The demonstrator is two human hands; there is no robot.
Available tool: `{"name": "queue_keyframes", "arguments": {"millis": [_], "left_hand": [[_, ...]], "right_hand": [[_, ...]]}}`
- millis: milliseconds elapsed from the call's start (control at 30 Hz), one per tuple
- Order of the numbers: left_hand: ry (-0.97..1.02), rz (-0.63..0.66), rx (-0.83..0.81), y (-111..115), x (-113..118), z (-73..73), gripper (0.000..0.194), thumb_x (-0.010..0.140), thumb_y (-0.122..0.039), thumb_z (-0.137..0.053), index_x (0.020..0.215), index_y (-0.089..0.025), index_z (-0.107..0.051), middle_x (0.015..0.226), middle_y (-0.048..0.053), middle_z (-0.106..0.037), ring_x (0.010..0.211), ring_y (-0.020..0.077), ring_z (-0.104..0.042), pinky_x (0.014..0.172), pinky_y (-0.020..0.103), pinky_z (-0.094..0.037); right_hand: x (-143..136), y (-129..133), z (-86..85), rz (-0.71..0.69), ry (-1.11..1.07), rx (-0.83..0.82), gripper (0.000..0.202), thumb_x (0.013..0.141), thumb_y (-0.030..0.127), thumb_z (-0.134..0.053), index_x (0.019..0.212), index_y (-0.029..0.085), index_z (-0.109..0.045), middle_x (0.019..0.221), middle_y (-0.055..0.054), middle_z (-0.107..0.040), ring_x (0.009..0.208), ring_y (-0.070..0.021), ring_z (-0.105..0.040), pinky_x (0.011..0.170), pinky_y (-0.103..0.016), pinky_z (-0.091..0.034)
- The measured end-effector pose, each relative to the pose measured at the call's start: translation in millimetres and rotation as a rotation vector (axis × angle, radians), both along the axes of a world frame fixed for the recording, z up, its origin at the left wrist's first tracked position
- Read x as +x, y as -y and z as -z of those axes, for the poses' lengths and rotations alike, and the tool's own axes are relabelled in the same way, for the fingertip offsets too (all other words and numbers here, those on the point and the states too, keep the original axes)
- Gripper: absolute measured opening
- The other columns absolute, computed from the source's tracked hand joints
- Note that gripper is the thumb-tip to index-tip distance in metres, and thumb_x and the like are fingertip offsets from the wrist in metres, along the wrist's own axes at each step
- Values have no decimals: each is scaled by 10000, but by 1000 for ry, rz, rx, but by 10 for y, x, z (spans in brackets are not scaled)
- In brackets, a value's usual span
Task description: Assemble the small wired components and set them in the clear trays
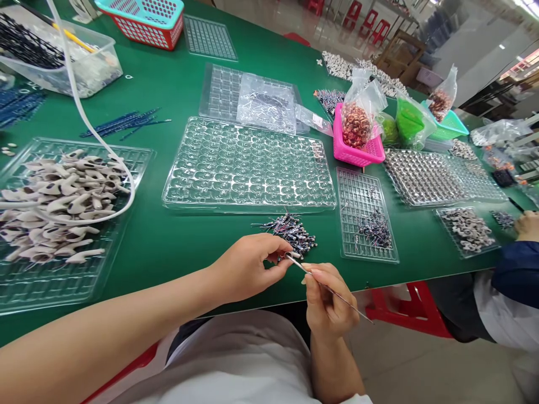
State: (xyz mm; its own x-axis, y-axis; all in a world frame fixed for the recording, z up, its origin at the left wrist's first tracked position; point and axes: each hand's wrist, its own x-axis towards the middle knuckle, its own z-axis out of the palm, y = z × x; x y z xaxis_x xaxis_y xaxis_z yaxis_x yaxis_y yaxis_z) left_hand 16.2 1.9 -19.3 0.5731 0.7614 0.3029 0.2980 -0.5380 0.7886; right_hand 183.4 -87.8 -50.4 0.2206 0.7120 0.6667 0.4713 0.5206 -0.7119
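Note:
My left hand (252,266) pinches a small white part (295,255) between thumb and fingertips, over the front of the table. A thin metal tool (345,303) is held like a pen in my right hand (330,300), and its tip touches the white part. Just beyond my fingertips lies a pile of small wired components (295,233). Farther back sits a large clear tray (248,165) of rounded pockets, with a few small pieces in its right back corner. The inside of the white part is too small to make out.
At left, a tray (143,163) bears many white shells (76,196) under a white cable (80,112). A pink basket (357,151) and a small tray (366,216) stand at right. Another person's hand (527,226) is at the far right.

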Motion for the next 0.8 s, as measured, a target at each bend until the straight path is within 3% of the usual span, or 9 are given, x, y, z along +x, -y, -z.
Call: {"name": "queue_keyframes", "arguments": {"millis": [400,600,700,800], "left_hand": [[19,13,1,10,-10,18,138,830,-149,-605,924,-130,-704,759,26,-734,675,141,-691,669,235,-539],[-3,-6,-14,-4,2,15,167,821,-148,-615,959,-139,-708,789,24,-745,697,142,-700,676,239,-548],[0,-16,-36,-8,2,3,142,840,-178,-632,954,-143,-711,791,23,-746,697,141,-700,678,238,-552],[9,-19,-67,-9,-6,-8,147,846,-185,-639,969,-146,-711,817,25,-755,707,139,-705,688,238,-558]], "right_hand": [[-15,0,13,-10,5,34,390,845,5,-639,1161,235,-646,959,-56,-755,809,-193,-729,656,-373,-604],[7,34,-34,-37,114,6,319,890,98,-625,1153,279,-622,994,-52,-747,835,-194,-724,668,-384,-616],[89,86,-108,63,68,-16,245,917,160,-597,1132,276,-624,929,-38,-731,765,-186,-711,651,-375,-608],[263,94,-212,275,64,-292,299,943,242,-576,1240,243,-601,869,-27,-705,668,-145,-674,616,-296,-580]]}}
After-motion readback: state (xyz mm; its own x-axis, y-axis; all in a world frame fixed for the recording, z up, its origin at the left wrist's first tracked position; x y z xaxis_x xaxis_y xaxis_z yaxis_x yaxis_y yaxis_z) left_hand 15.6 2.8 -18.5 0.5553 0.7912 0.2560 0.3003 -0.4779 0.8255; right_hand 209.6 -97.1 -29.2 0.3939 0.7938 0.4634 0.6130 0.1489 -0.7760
